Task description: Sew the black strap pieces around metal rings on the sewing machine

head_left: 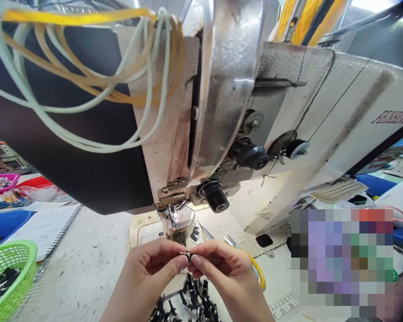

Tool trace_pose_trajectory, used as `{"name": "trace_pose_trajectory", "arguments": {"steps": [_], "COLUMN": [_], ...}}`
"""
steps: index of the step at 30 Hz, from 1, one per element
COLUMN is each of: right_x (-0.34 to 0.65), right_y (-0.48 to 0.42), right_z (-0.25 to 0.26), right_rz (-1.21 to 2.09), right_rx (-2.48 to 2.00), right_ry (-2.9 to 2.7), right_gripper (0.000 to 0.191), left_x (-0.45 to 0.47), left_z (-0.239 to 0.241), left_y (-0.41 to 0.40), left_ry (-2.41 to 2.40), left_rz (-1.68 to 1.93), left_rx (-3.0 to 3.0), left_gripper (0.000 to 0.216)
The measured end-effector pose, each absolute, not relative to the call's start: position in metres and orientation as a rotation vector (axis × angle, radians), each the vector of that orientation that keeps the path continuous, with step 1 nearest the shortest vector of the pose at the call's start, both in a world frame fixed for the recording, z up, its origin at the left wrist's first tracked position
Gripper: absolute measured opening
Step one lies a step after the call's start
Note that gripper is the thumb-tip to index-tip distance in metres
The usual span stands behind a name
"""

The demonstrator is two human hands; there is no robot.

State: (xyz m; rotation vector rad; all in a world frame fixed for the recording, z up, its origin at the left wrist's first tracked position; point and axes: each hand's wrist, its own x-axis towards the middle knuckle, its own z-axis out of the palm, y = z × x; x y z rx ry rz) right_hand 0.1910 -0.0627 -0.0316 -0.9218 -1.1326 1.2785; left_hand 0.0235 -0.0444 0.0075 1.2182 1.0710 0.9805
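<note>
Both hands meet in front of the sewing machine's needle area (179,219). My left hand (156,270) and my right hand (218,268) each pinch a small black strap piece with a shiny metal fitting (187,256) between thumb and forefinger. The fingertips cover much of it, so its full shape is hidden. Below the hands lies a pile of similar black pieces with metal fittings (191,297). Just behind the right fingers, a few small black pieces (195,233) rest on the machine bed near the presser foot.
Yellow-handled scissors (260,273) lie beside my right hand, above a printed ruler scale (285,308). At left stand a green basket (27,257) of black pieces and a spiral notebook (50,228). The machine head (169,134), with hanging elastic cords (97,145), overhangs the table. A blurred patch hides the right.
</note>
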Motion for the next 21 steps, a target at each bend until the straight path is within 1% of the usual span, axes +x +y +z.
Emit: {"name": "trace_pose_trajectory", "arguments": {"steps": [4, 6, 12, 21], "right_x": [0.191, 0.193, 0.198, 0.188], "right_y": [-0.063, -0.063, -0.06, -0.06], "right_z": [-0.029, -0.028, -0.029, -0.018], "right_rz": [1.273, 1.304, 1.316, 1.191], "right_rx": [-0.907, -0.909, -0.972, -1.038], "right_ry": [-1.09, -1.093, -1.192, -1.23], "right_gripper": [0.017, 0.019, 0.019, 0.031], "left_x": [0.024, 0.024, 0.025, 0.021], "left_z": [0.007, 0.008, 0.009, 0.007], "left_y": [-0.045, -0.046, -0.047, -0.042], "left_ry": [1.076, 1.113, 1.153, 1.158], "left_rz": [1.029, 1.046, 1.059, 1.022], "left_rx": [1.208, 1.222, 1.262, 1.203], "left_gripper": [0.012, 0.013, 0.014, 0.013]}}
